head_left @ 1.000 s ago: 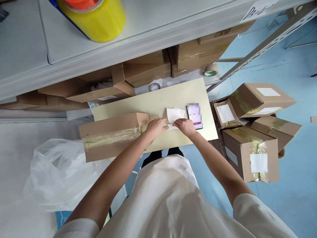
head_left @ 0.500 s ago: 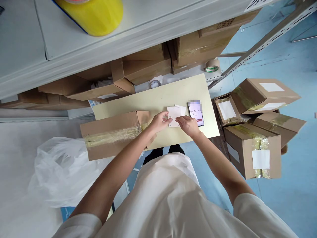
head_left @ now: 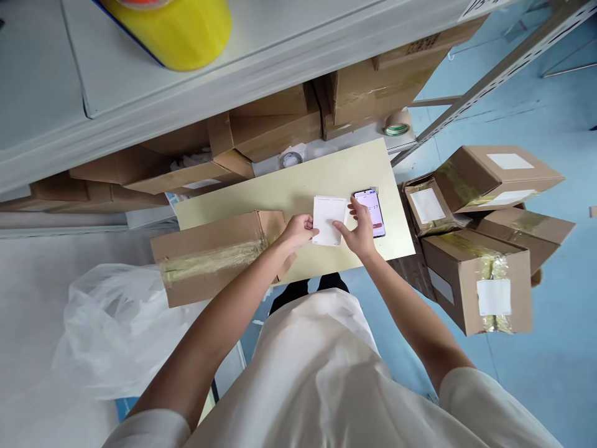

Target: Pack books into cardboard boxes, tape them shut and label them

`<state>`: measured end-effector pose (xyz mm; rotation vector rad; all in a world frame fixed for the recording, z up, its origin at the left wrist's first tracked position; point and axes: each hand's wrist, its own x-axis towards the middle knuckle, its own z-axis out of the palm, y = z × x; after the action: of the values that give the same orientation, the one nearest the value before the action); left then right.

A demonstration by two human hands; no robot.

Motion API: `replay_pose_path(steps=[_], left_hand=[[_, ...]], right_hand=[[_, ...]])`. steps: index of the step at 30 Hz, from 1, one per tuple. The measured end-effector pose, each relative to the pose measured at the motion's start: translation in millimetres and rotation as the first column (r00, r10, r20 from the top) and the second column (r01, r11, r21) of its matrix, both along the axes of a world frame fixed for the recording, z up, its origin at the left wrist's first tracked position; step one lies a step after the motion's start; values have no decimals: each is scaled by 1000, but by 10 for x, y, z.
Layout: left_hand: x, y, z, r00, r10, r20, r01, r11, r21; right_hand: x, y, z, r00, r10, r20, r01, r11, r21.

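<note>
The paper (head_left: 328, 218) pointed lengthwise away from you; your left hand (head_left: 298, 231) pinched its edge, your right hand (head_left: 360, 234) spread, thumb over it

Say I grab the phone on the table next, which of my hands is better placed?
The right hand, most likely: it's open, right beside the phone, while the left hand is at the paper, by the edge farther from the phone.

A cream tabletop (head_left: 289, 186) bears a taped carton (head_left: 209, 256) — and a phone (head_left: 377, 214).
</note>
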<state>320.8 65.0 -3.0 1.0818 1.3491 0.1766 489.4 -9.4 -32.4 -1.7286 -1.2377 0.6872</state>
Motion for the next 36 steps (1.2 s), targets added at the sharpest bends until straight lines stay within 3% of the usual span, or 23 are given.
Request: replay_pose_path(steps=[5,11,13,16,19,21,23,25,27,28,30,33,34,36], left_hand=[[-43,-2,-141,986,-147,-80,159,974,163],[-48,13,-114,975,-127,-181,178,938,298],[-36,14,-25,968,-97,-231,193,878,438],[1,30,214,955,-115,-274,269,723,636],[61,99,531,889,-306,-340,457,565,687],[97,190,722,798,-455,-395,596,502,627],[104,318,866,763,-489,-423,644,513,568],[73,458,969,793,-418,-444,609,568,553],[27,571,1044,820,-310,-482,564,581,587],[12,604,1071,821,-265,-506,559,555,616],[18,607,1099,797,-265,-543,602,428,674],[107,497,1037,635,-520,-571,735,180,654],[141,455,990,563,-590,-579,774,129,620],[188,400,877,474,-636,-609,834,102,542]], right_hand=[[62,141,74,977,-62,-206,37,991,-125],[78,132,139,998,-56,-33,50,987,-152],[75,122,150,1000,-15,21,17,995,-95],[71,123,200,996,62,66,-62,998,7],[72,150,272,991,125,49,-128,990,59],[78,174,285,981,190,-41,-187,979,78],[86,189,248,952,262,-155,-251,964,91],[89,187,176,918,320,-233,-313,947,68],[75,177,110,905,341,-254,-349,937,14],[60,173,89,907,343,-245,-355,935,-7],[18,180,83,917,353,-188,-360,933,-7],[-42,218,122,911,411,-42,-409,911,51],[-54,231,131,906,423,-4,-422,905,61],[-58,240,127,905,424,29,-425,904,57]])
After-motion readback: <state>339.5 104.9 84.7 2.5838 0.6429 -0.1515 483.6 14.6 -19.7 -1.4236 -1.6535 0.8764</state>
